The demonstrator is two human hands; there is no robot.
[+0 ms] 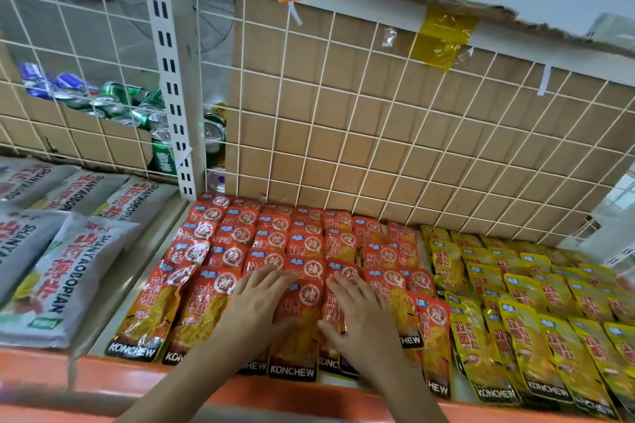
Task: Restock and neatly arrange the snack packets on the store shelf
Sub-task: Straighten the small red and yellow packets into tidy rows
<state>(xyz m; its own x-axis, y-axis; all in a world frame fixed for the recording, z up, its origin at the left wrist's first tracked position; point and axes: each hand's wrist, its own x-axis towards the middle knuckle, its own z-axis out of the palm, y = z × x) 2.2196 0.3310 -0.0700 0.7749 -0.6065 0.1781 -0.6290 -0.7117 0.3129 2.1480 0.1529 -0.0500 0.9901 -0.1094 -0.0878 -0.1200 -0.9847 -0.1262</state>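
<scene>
Both grips lie flat on the front row of red packets. The left grip and right grip have their fingers spread and straight, pressing down and pinching nothing. One packet shows between them, and more rows run on past the fingertips toward the wire grid. Yellow packets lie just outside the right grip, grey bags well outside the left. I take this for the tidying step, squaring the front row. The next move likely calls for sliding the skewed packets under the right grip into line with the shelf lip without ruffling the overlapped rows behind
</scene>
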